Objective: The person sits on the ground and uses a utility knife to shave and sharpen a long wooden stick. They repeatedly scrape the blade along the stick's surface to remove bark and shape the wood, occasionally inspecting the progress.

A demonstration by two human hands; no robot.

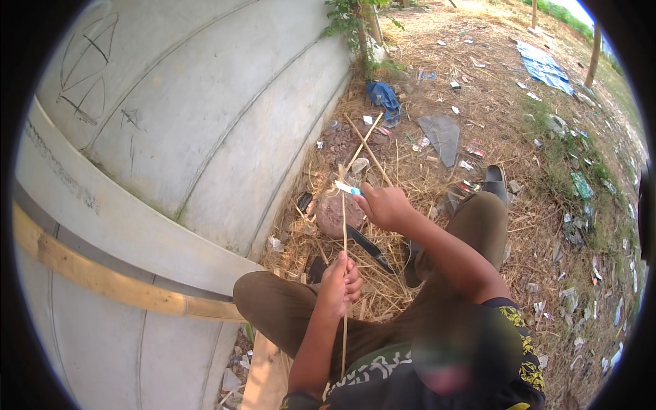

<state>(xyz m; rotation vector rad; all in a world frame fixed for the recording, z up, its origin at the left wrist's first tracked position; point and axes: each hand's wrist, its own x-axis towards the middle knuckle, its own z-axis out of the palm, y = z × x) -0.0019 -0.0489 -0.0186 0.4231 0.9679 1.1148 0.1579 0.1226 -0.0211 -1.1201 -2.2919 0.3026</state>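
Note:
A long thin stick (344, 236), pale like split bamboo, runs nearly straight away from my lap. My left hand (339, 283) is wrapped round its middle, with the near end reaching down to my shirt. My right hand (384, 207) is closed round a small knife-like tool (348, 188), white with a bit of blue by the fingers. That tool lies across the stick near its far end and appears to touch it. Most of its handle is hidden in my fist. Beneath the stick's far part sits a rounded brown stone (331, 217).
Two crossed sticks (364, 140) lie beyond the stone, and a dark flat strip (369, 246) beside it. A grey wall (225, 123) with a bamboo pole (137, 280) stands left. Straw, litter, a blue cloth (385, 99) and a grey scrap (441, 135) cover the ground.

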